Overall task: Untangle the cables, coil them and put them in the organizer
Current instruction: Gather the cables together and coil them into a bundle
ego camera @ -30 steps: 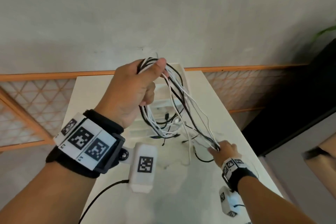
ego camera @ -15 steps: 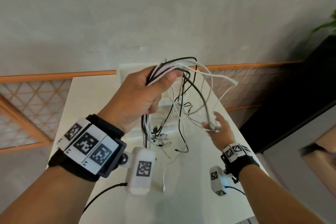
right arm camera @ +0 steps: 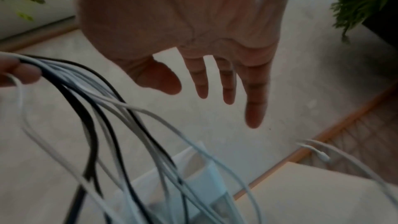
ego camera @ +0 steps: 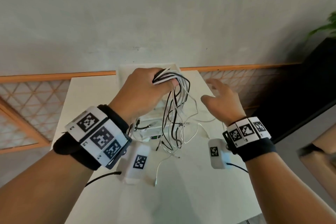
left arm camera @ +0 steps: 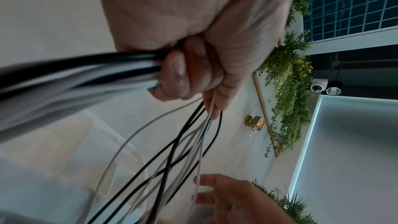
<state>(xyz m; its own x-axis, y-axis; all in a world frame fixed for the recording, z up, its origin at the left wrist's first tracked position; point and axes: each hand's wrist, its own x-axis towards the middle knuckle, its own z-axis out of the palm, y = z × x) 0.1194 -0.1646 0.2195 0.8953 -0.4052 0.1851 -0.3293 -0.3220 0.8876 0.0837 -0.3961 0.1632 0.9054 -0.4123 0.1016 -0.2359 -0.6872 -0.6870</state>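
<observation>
My left hand is raised over the white table and grips a tangled bundle of black and white cables near its top. The loops hang down onto the table, with loose ends trailing toward me. In the left wrist view the fingers curl round the cables. My right hand hovers to the right of the bundle, fingers spread and holding nothing; its fingers are straight in the right wrist view. The white organizer stands behind the left hand, mostly hidden.
The table ends at a grey wall with an orange rail. A dark cabinet stands to the right, with plant leaves above it. Black leads run from both wrist cameras across the table's near part.
My right hand has let go of the cable strands it held and moved up and right, now spread. My left hand has shifted forward with the bundle, whose loops now hang straighter.
</observation>
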